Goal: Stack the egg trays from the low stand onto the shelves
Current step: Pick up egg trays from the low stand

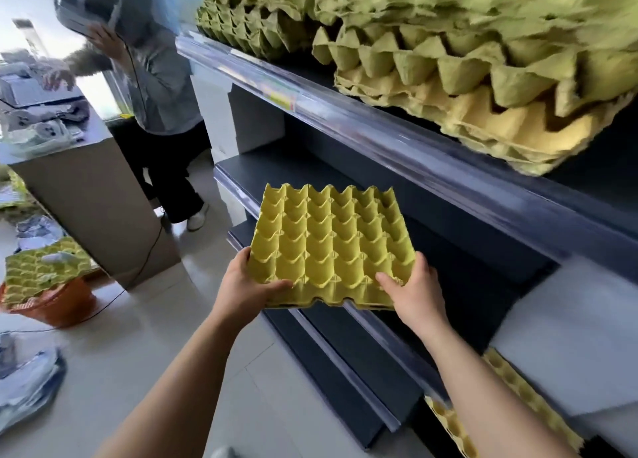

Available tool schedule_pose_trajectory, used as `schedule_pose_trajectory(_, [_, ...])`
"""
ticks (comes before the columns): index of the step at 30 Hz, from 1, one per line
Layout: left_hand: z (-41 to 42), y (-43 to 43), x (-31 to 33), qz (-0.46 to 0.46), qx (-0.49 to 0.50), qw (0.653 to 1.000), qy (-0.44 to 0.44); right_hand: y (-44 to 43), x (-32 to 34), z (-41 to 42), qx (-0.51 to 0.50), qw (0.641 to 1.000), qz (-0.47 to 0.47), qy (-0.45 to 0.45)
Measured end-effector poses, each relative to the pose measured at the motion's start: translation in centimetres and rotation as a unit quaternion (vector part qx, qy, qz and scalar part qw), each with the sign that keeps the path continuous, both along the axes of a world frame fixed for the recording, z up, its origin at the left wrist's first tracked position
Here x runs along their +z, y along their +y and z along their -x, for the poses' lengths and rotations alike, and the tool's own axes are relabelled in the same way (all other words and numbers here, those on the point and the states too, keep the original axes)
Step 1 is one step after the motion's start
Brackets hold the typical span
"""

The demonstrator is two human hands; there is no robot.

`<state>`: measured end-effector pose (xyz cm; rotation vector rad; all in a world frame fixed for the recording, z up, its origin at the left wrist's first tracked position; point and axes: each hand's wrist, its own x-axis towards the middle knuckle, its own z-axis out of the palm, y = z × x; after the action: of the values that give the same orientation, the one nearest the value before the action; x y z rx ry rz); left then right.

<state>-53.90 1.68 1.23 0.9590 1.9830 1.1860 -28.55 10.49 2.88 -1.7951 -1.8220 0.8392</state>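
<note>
Two hands grip one yellow egg tray (333, 247) by its near corners: the left hand (247, 286) clasps the left corner, the right hand (416, 293) the right. It is held level in the air before the dark lower shelf (459, 250). Stacked green trays (466, 60) fill the upper shelf (397, 140).

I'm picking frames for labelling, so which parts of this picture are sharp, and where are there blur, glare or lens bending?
Head view: the held tray and both hands, left and right, are sharp; the stacked trays up top and the bystander are motion-smeared; glare streaks the shelf edge; the window area top left is blown out; the wide lens bows the shelves.
</note>
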Motion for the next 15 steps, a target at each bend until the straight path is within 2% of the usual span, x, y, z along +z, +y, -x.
schedule_pose_trajectory(7, [13.1, 6.1, -0.7, 0.05, -0.088, 0.994, 0.039, 2.4, -0.8, 11.3, -0.075, 0.997, 0.008, 0.008])
schedule_pose_trajectory(15, [21.5, 14.1, -1.8, 0.07, -0.138, 0.987, 0.047, 6.3, -1.8, 19.7, -0.149, 0.988, 0.026, -0.01])
